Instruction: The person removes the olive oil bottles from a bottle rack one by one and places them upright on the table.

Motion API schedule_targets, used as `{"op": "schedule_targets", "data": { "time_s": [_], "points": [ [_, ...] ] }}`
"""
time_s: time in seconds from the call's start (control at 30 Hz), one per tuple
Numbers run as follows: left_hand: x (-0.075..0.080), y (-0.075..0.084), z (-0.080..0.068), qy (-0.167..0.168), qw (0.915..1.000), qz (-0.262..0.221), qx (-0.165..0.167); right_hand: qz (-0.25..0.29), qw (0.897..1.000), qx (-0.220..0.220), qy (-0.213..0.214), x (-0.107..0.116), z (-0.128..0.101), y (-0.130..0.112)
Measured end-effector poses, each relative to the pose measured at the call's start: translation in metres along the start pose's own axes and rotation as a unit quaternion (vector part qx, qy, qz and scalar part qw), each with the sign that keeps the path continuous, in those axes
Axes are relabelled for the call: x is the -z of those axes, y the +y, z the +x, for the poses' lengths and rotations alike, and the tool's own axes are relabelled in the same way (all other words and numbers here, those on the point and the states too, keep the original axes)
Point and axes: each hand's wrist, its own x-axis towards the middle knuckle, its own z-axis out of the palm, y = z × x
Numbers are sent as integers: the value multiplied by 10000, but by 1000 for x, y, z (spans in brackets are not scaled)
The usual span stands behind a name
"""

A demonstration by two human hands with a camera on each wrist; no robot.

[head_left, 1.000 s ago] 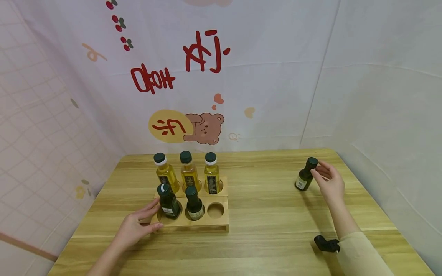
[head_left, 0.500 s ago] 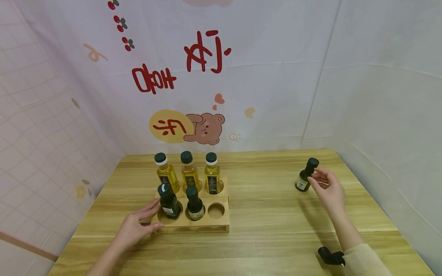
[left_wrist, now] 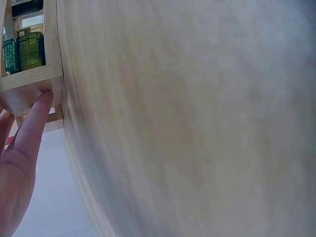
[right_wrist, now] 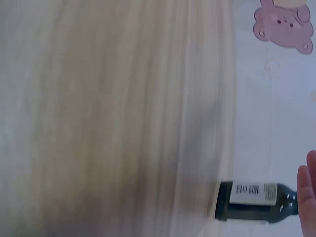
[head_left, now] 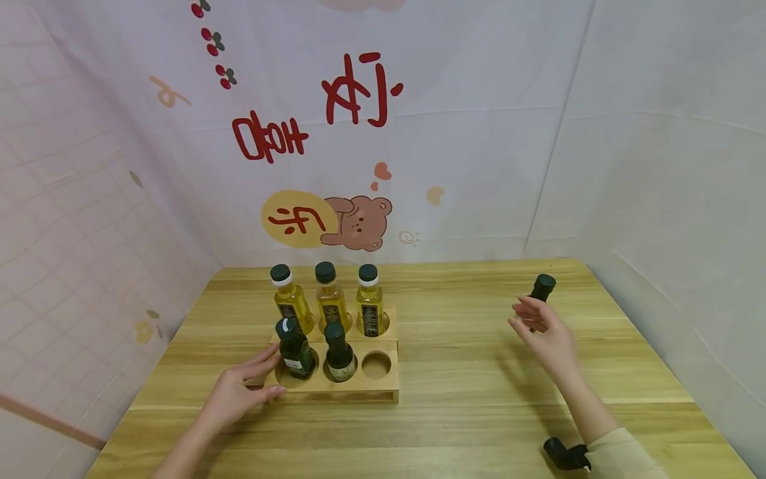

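My left hand [head_left: 236, 397] touches the left end of a two-tier wooden bottle rack [head_left: 383, 386], its thumb and fingers fairly straight. In the left wrist view, a digit presses the rack's end panel [left_wrist: 29, 94]. On the lower tier stand two dark green bottles [head_left: 296, 352]; the right-hand hole there holds nothing. Three yellow oil bottles [head_left: 370, 309] fill the upper tier. At the right, another dark green bottle [right_wrist: 252, 201] stands on the table. My right hand [head_left: 548, 346] is beside it, fingers loosely bent, hiding most of its body in the head view.
The wood table [head_left: 455, 399] extends between rack and lone bottle. A black wrist device [head_left: 565, 456] hangs by the right sleeve. A printed white cloth [head_left: 467, 146] hangs behind the table and along its sides.
My right hand has come off the lone bottle's neck and shifted left, passing in front of it. That bottle stays in place. The left hand and rack keep their positions.
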Motion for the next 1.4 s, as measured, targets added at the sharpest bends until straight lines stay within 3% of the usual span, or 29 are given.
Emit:
{"op": "schedule_targets", "data": {
  "time_s": [0.27, 0.57, 0.93, 1.33, 1.4],
  "points": [
    [-1, -2, 1, -3, 9997, -258, 26, 238, 9988, 320, -278, -13, -3, -41],
    [-1, -1, 1, -14, 9993, -371, 72, 592, 9953, 496, -576, -45, -3, -17],
    [-2, -1, 0, 3, 9998, -208, 34, 1002, 9848, 881, -1109, -68, -7, -72],
    [-2, -3, 1, 24, 9996, -270, -54, 1480, 9689, 1063, -1676, -102, -13, -95],
    [-2, -2, 1, 23, 9997, -232, -67, 1501, 9668, 1089, -1758, -112, -14, -90]
  ]
}}
